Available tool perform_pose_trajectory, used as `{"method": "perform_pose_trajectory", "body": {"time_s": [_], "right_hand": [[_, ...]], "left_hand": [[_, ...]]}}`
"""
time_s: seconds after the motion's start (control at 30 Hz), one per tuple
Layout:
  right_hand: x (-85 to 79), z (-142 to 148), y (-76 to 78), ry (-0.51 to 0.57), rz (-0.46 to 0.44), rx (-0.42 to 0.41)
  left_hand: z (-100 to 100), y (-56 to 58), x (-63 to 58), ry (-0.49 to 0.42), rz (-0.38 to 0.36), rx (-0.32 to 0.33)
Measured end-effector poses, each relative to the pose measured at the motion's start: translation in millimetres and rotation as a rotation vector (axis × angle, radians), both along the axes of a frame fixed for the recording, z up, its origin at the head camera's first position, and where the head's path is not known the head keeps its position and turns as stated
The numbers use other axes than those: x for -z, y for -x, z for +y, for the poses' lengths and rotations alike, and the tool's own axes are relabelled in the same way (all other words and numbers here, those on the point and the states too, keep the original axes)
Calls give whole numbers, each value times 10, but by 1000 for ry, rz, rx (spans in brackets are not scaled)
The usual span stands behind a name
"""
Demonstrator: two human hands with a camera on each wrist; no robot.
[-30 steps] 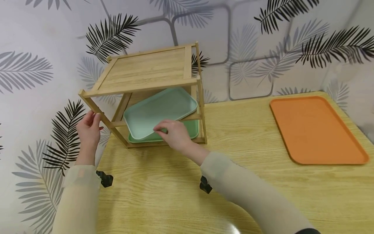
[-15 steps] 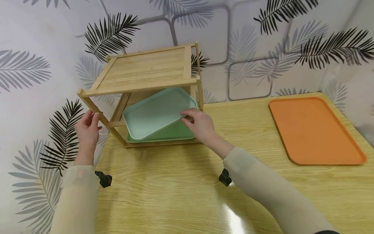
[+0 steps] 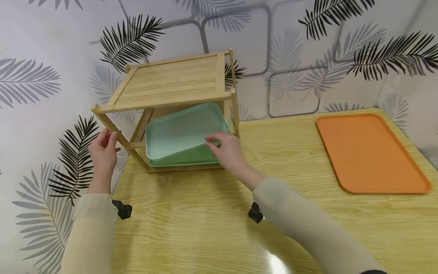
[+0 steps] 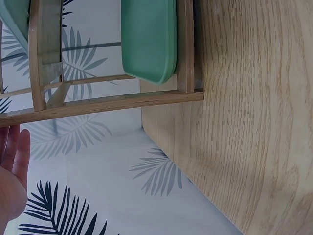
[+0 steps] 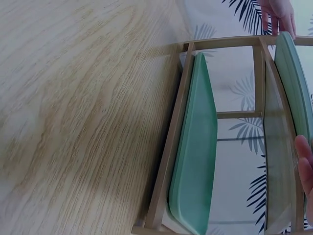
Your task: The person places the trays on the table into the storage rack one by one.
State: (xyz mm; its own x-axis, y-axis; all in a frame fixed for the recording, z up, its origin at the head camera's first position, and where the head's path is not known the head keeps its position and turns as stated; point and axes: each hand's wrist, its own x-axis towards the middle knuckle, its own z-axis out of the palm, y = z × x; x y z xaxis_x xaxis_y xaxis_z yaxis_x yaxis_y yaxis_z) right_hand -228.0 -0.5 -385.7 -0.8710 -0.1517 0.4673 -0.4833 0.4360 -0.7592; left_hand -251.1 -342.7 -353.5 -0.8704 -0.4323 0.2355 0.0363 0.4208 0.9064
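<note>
A light blue-green tray [image 3: 186,131] lies askew on the middle shelf of the wooden rack [image 3: 174,82], its front edge jutting out past the shelf. My right hand [image 3: 227,152] pinches that front edge between thumb and fingers; in the right wrist view the fingertips [image 5: 304,147] are against the tray's rim. A green tray [image 4: 149,44] rests on the rack's bottom level, partly covered by the upper tray in the head view. My left hand [image 3: 104,152] holds the rack's front left post from the outside, the thumb on the near side.
The rack stands on a wood-grain table [image 3: 191,213] against a leaf-patterned wall [image 3: 294,45]. An orange tray [image 3: 373,152] lies flat on the table at the right, apart from the rack.
My right hand first slid rightward along the tray's front edge, then back slightly left. The tray has turned a little, its front left corner moving inward. My left hand stays on the post.
</note>
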Motion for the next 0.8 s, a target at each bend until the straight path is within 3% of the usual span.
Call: {"method": "perform_pose_trajectory", "body": {"time_s": [0.17, 0.3, 0.6, 0.7, 0.8], "right_hand": [[-47, -154, 64, 114, -152, -14], [-89, -232, 131, 141, -238, -7], [-180, -255, 243, -60, -203, -28], [-202, -218, 250, -62, -225, -31], [-187, -168, 228, 8, -246, -54]], "left_hand": [[18, 9, -13, -20, 3, -4], [41, -4, -18, -74, 11, -3], [29, 6, -23, -102, 40, 4], [21, 22, -17, -125, 24, 3], [18, 14, -5, -129, 12, 1]]}}
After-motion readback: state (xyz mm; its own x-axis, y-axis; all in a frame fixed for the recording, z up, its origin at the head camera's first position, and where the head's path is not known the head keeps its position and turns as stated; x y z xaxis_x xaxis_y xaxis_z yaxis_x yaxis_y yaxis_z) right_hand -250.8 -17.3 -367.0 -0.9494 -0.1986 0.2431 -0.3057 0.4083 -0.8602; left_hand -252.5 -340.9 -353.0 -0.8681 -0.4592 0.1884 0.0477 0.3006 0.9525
